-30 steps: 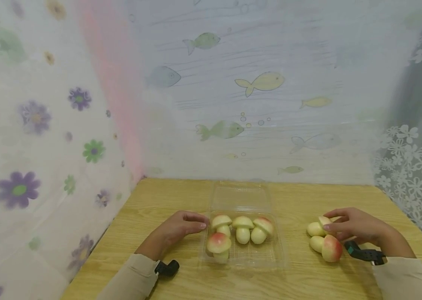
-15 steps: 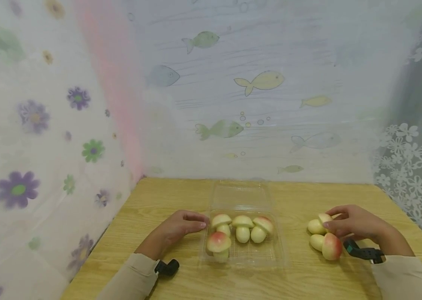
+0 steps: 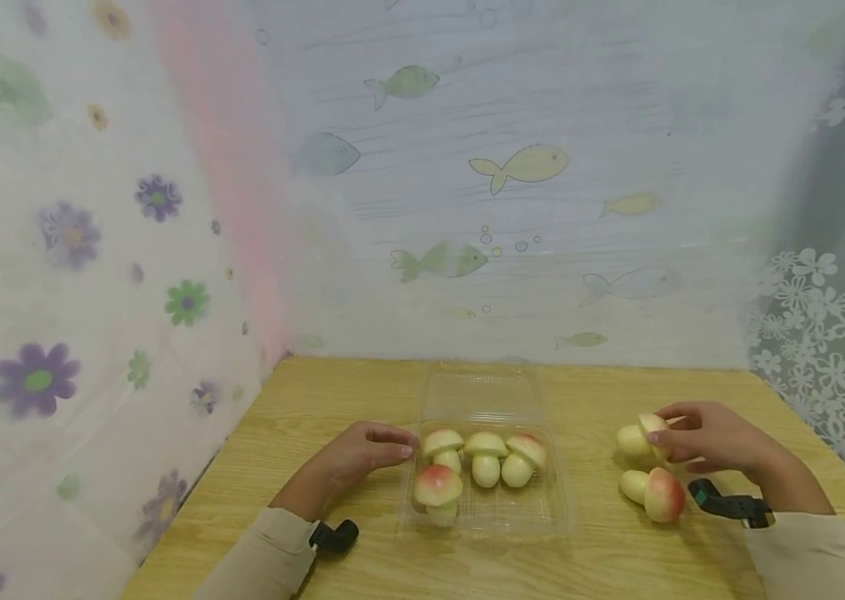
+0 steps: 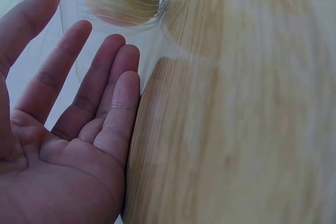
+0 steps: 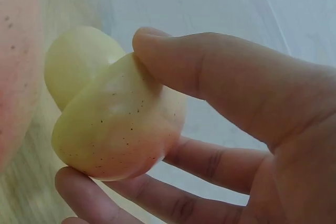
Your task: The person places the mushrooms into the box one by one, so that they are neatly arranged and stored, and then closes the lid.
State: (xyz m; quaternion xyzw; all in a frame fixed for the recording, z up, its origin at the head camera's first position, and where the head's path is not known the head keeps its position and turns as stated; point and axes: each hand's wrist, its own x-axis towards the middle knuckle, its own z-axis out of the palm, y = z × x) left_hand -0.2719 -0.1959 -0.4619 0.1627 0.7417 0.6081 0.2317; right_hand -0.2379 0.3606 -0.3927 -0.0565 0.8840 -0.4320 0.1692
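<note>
My right hand (image 3: 715, 437) pinches a toy mushroom (image 3: 636, 439) by its cap, between thumb and fingers. In the right wrist view, this mushroom (image 5: 110, 124) has a pale yellow stem and a cap blushing pink with dark specks. Just below it on the table lies another mushroom (image 3: 653, 493) with a redder cap. My left hand (image 3: 355, 457) is beside a clear plastic clamshell box (image 3: 497, 521), its fingers extended at the left wall. Close up, the left hand's fingers (image 4: 123, 95) look straight and relaxed near that wall. Several mushrooms (image 3: 486, 458) stand or lean inside the box.
The box's lid (image 3: 482, 396) is folded back toward the rear of the wooden table (image 3: 347, 387). Behind hangs a sheet printed with fish (image 3: 520, 167). A flowered sheet (image 3: 115, 292) closes off the left side.
My right hand has taken hold of the farther mushroom and raised it slightly, away from the red-capped one. The left hand and the box have stayed in place.
</note>
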